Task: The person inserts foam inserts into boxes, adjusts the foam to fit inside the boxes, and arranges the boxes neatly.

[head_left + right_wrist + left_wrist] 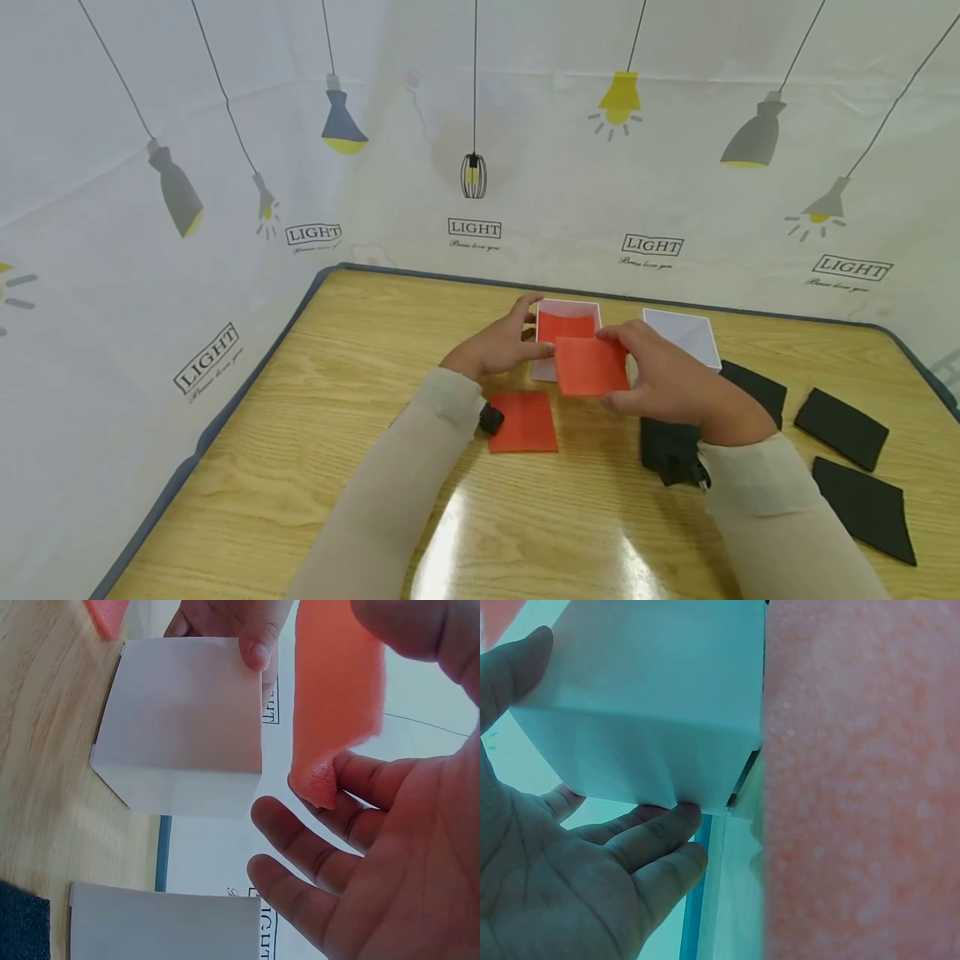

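A foam sheet [591, 367] is pinched between the thumb and fingertips of the right hand [667, 375] and is held up near the box [180, 705]. It is seen to be orange-red, thin and roughly square, its surface finely porous, one corner curled at the fingertips. The plain white, open-topped box is clasped on the table [315, 400] by the left hand [495, 343], thumb and fingers set on different walls. Inside, a second red sheet [564, 325] is seen.
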The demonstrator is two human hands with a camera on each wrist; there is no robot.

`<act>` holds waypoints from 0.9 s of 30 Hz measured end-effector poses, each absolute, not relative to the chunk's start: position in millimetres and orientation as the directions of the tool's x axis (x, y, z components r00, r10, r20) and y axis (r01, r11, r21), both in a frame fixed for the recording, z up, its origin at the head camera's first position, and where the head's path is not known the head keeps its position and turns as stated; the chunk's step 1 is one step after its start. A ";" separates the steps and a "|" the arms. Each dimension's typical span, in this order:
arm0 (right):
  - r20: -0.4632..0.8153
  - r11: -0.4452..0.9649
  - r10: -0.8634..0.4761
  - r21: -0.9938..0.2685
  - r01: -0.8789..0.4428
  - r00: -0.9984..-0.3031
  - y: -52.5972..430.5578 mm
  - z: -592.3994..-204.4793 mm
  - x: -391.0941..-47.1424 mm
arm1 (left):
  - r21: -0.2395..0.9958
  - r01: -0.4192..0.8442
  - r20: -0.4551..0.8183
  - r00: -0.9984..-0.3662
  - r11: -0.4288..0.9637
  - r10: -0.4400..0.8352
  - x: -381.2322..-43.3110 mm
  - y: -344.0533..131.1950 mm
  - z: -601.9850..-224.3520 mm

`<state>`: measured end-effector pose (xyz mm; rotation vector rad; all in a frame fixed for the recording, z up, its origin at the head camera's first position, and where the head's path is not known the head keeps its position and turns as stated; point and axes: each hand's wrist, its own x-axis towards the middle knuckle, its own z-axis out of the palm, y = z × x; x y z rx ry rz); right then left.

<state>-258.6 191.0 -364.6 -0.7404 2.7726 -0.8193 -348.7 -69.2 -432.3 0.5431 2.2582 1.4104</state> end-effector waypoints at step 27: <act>0.021 0.721 -0.507 -0.538 -0.437 -0.862 187.7 -361.3 -273.9 | 0.925 0.089 -0.140 -0.822 0.368 0.552 -349.0 -69.0 -432.2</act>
